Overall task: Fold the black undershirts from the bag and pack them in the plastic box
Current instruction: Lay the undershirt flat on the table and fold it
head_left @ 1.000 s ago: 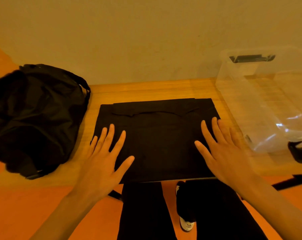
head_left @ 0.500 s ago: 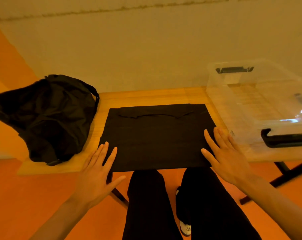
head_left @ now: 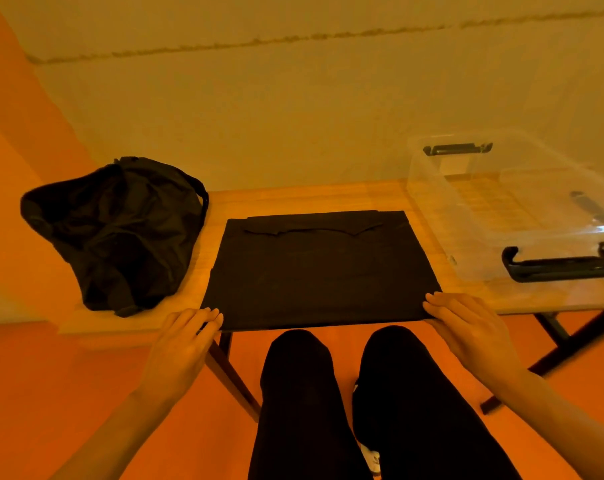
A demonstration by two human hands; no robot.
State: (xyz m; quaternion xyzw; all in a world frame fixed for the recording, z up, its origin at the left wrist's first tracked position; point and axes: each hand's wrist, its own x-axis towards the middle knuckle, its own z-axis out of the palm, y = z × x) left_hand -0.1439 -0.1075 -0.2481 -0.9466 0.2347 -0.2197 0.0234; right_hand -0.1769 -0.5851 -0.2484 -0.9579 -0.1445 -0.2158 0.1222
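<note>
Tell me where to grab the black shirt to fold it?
Pinch the two near corners of the black undershirt, coming from the front of the table. It lies flat, its near edge at the rim, so thumbs can slip under; the left hand and right hand sit there.

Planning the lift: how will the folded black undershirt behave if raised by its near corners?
Probably floppy: the undershirt is thin layered cloth lying flat, so it should sag, perhaps unfold. Likely light; may slide on the table.

Left hand [head_left: 182, 344], right hand [head_left: 466, 329] palm-down; grip unclear.
</note>
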